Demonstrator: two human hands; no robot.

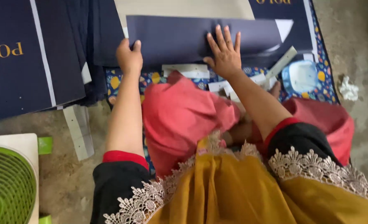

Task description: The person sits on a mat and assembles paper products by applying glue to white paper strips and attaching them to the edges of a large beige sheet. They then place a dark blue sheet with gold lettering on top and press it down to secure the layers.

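Navy card sheet (171, 37): light, thin, bendable, likely crease-prone; left hand (129, 56) pinching its left edge, right hand (224, 54) spread flat mid-sheet; best gripped by edges.

two hands (130, 56), one blue tub (301, 76)

The card sheet (171, 39) lies before my knees on the mat (325, 83). My left hand (129, 56) grips its left edge; my right hand (224, 54) lies flat on it. A stack of sheets (30, 58) lies left, a tub (300, 76) right, a fan (5, 182) near left.
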